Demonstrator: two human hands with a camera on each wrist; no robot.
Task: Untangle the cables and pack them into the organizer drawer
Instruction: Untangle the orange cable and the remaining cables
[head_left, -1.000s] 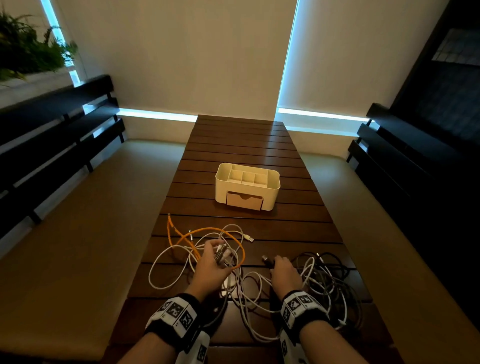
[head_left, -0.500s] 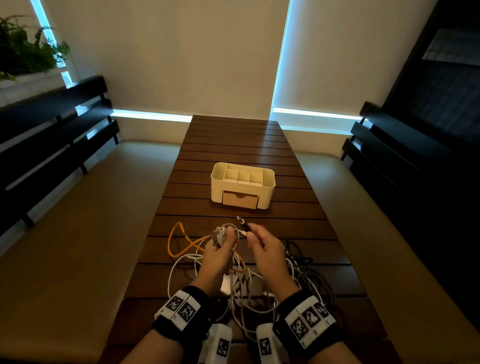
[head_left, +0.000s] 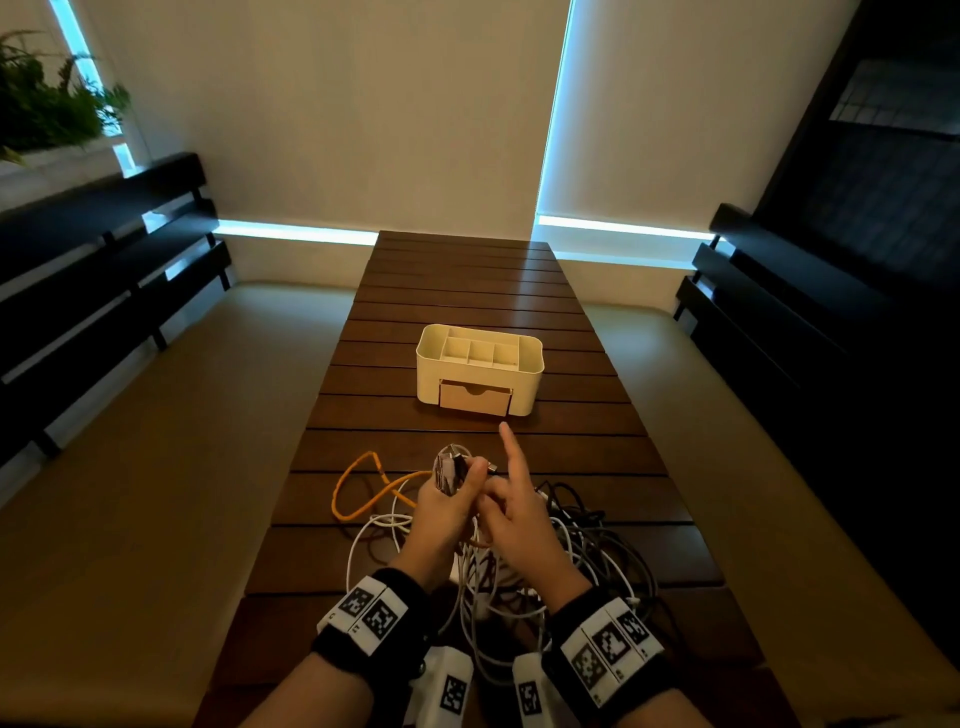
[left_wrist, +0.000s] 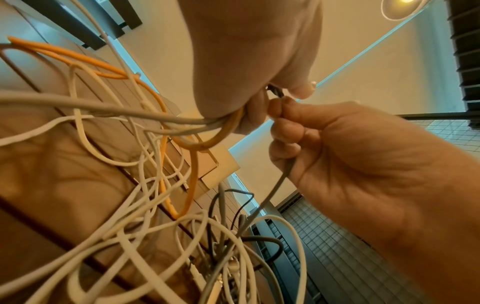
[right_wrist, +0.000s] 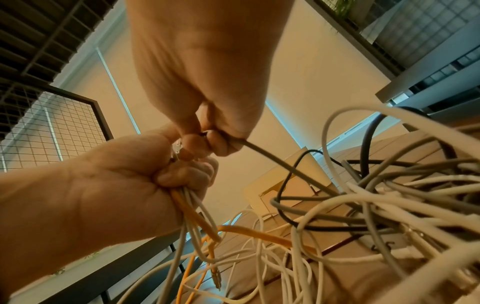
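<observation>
A tangle of white, grey and black cables (head_left: 524, 566) lies on the near end of the slatted wooden table (head_left: 467, 280), with an orange cable (head_left: 358, 493) looping out to its left. My left hand (head_left: 447, 504) is raised above the pile and grips a bundle of orange and white cables (right_wrist: 192, 207) in its fist. Touching it, my right hand (head_left: 511, 512) pinches a grey cable (right_wrist: 280, 162) near its end, index finger pointing up. The white organizer (head_left: 431, 364) stands beyond the hands, its wooden drawer (head_left: 475, 397) closed.
Padded benches (head_left: 171, 441) with dark slatted backs (head_left: 104, 270) run along both sides of the table. A plant (head_left: 47, 104) sits at the back left. Bare table lies between the cable pile and the organizer and behind it.
Both hands have risen from the table and come together. The right hand has lifted a grey cable out of the pile to the left hand, and its index finger now sticks out.
</observation>
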